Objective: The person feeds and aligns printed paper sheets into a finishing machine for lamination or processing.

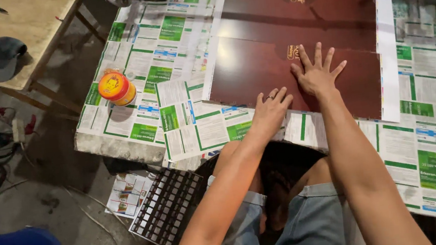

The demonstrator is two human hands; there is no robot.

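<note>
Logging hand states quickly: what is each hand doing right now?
Left hand: open, palm down at the near edge of the dark red board, holding nothing.
Right hand: open, fingers spread, flat on the board.

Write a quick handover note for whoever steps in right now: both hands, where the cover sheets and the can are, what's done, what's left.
Left hand: flat, fingers together, on the near edge of the front dark red cover sheet.
Right hand: fingers spread, pressing the same sheet flat.
A second dark red sheet lies behind it. Both rest on the printed-paper-covered table.
Orange-lidded can: upright, to the left, untouched.
Done: the sheets are laid out.
Left: cannot tell from this view.
</note>
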